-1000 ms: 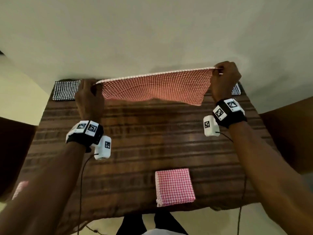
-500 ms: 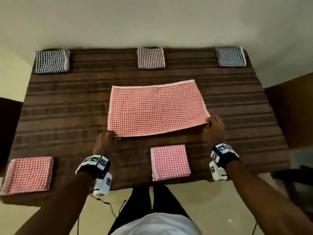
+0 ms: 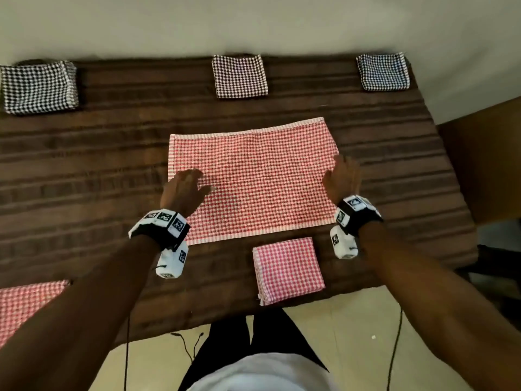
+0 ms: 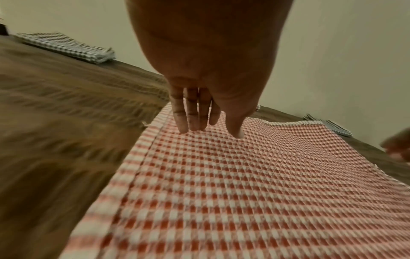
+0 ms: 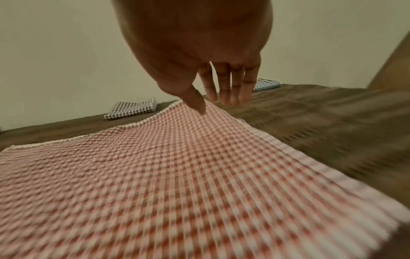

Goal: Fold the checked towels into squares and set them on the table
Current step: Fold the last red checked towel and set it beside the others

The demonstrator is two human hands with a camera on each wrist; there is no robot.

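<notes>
A red checked towel lies spread flat in the middle of the brown table. My left hand is over its left edge with straight fingers pointing down at the cloth. My right hand is over its right edge, fingers straight and together, thumb near the cloth. Neither hand grips anything. Whether the fingertips touch the towel is unclear.
A folded red checked square lies at the near table edge, another at the near left. Three folded dark checked squares sit along the far edge: left, middle, right. A wall runs behind the table.
The towel went from held up in the air to laid flat on the table. Both hands let go of its near corners and moved forward over its side edges.
</notes>
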